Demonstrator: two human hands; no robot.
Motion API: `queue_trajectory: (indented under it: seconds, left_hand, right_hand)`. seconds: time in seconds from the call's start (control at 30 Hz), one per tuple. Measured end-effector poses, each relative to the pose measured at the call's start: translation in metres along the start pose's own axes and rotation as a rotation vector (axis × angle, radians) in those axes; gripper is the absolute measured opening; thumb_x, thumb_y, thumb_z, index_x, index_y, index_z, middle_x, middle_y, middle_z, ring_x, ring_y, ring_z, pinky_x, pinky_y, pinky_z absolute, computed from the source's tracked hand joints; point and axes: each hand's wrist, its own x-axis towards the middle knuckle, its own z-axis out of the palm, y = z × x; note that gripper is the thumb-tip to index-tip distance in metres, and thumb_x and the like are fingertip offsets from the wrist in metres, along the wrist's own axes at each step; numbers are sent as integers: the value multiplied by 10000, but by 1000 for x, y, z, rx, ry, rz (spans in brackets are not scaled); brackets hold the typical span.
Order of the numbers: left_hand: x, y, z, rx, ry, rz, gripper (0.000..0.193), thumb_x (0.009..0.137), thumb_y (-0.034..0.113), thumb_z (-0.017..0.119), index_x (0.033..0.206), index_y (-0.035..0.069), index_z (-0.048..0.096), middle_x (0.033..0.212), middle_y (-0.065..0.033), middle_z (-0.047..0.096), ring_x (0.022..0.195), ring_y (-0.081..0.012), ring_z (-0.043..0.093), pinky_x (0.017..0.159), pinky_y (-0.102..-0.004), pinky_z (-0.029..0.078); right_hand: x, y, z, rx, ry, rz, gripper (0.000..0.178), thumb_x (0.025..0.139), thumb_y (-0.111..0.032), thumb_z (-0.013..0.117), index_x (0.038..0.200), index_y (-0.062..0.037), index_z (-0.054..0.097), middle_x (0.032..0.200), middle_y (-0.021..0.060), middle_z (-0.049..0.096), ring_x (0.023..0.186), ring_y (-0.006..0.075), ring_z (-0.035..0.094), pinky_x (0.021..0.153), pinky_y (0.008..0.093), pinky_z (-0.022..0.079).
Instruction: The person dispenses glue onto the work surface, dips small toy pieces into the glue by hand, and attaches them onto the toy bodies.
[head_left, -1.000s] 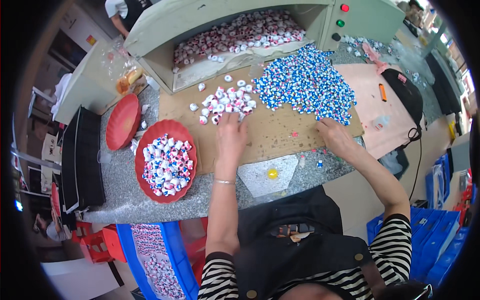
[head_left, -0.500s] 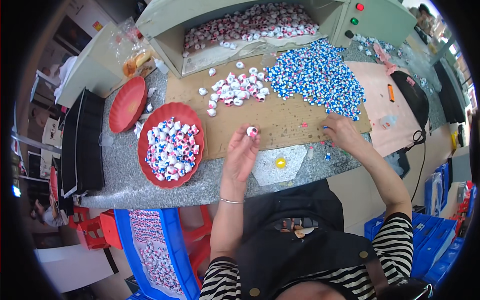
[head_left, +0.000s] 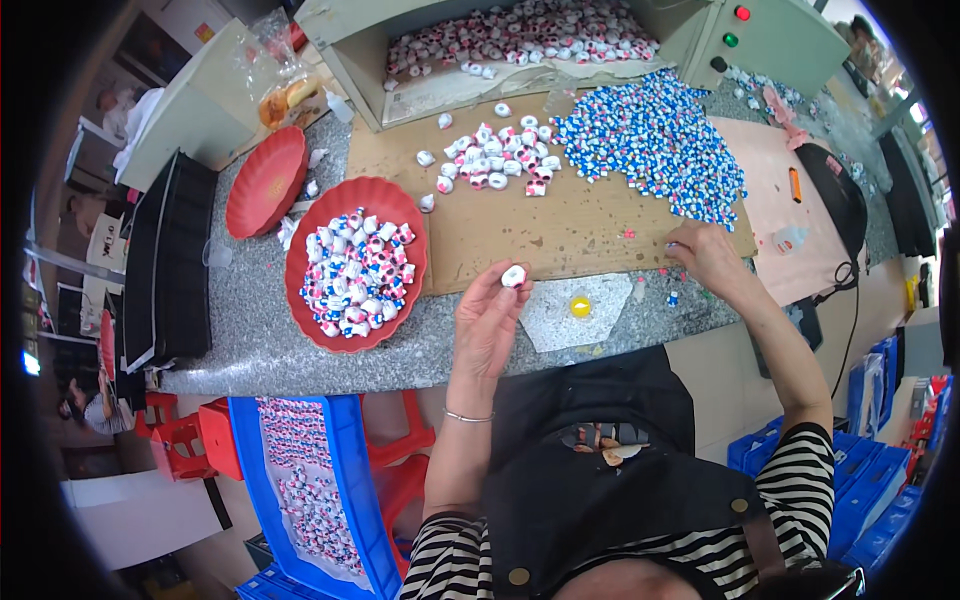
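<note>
White-and-pink piece (head_left: 514, 276) sits pinched in left hand (head_left: 485, 325) fingertips, left of the round yellow thing (head_left: 580, 307). Right hand (head_left: 708, 258)'s right of that, fingers curled, can't tell how tightly or around what. Piece is probably light, stiff, kinda slick; grip its rounded sides.

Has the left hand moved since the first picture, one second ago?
Yes. Against the grey plate, the left hand has moved back from the pile of white pieces to the plate's left side.
</note>
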Motion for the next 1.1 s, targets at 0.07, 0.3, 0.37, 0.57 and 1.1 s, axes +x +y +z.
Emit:
queue_trajectory:
  seconds: [0.07,0.3,0.37,0.57,1.1]
  left_hand:
    - [-7,4,-4,158,35,25,359,879,-26,604,1234,-8,550,1124,-116,631,998,-181,618,913,-315,497]
    - [-34,11,4,520,78,100,392,810,-129,627,1185,-39,562,1111,-70,582,1019,-153,609,890,-259,504]
    - [-40,13,11,584,139,101,365,807,-122,637,1156,-36,579,1086,-62,581,1004,-148,608,868,-255,512]
    - [-40,8,10,897,104,241,336,776,-87,685,1095,-4,617,1064,-82,599,895,-145,618,791,-260,532]
    - [-33,-22,25,871,-170,223,355,788,-58,682,1136,-5,636,1049,-113,635,872,-175,642,735,-265,547]
  right_hand:
    - [2,-25,-2,158,-48,-104,122,766,-79,667,870,-16,682,824,160,657,759,333,642,684,414,507]
    - [0,-95,18,98,-111,-576,314,650,3,618,961,-30,582,812,115,543,755,302,619,632,394,507]
    - [7,-100,22,66,-118,-592,300,652,4,614,949,-23,576,820,116,544,767,301,618,634,394,508]
    - [10,-103,27,9,-206,-604,250,668,7,598,916,-11,574,826,121,552,784,306,617,640,397,510]
    - [-22,-103,18,1133,-254,48,156,860,-38,650,1008,2,676,834,66,679,745,115,641,661,260,511]
